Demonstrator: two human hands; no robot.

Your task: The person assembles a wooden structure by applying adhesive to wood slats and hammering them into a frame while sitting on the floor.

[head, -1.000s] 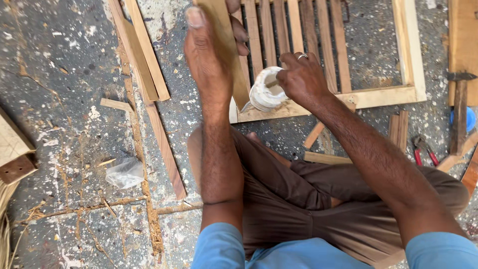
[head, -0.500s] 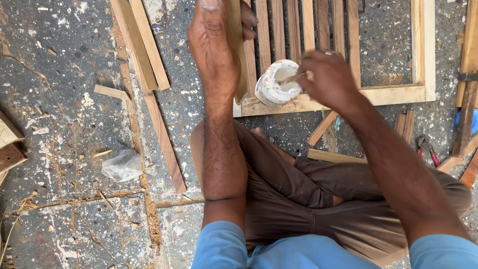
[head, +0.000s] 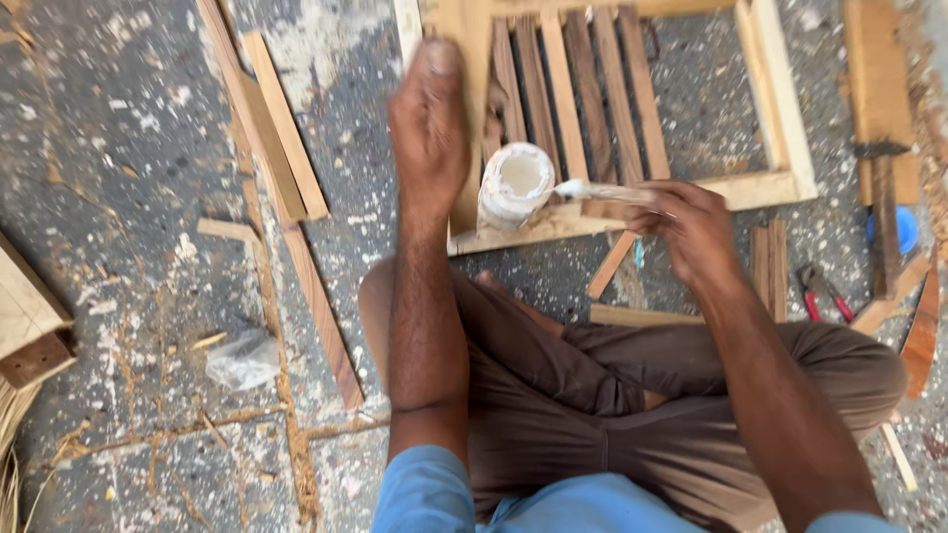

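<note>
Your right hand [head: 691, 225] is clamped on a thin white-smeared stick [head: 602, 190], its tip at the mouth of the white pot [head: 515, 186]. The pot stands on the lower rail of the slatted wooden frame [head: 775, 109], at twelve o'clock from your knees. Your left hand [head: 432, 123] lies flat on the frame at the pot's nine o'clock, fingers together, gripping nothing. Loose wooden strips [head: 281, 148] lie on the floor at ten o'clock; red-handled pliers [head: 820, 291] lie at three o'clock.

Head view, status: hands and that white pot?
Left hand flat on slatted wooden frame. Right hand holds stick tip at white pot. Nothing blocking.
</note>
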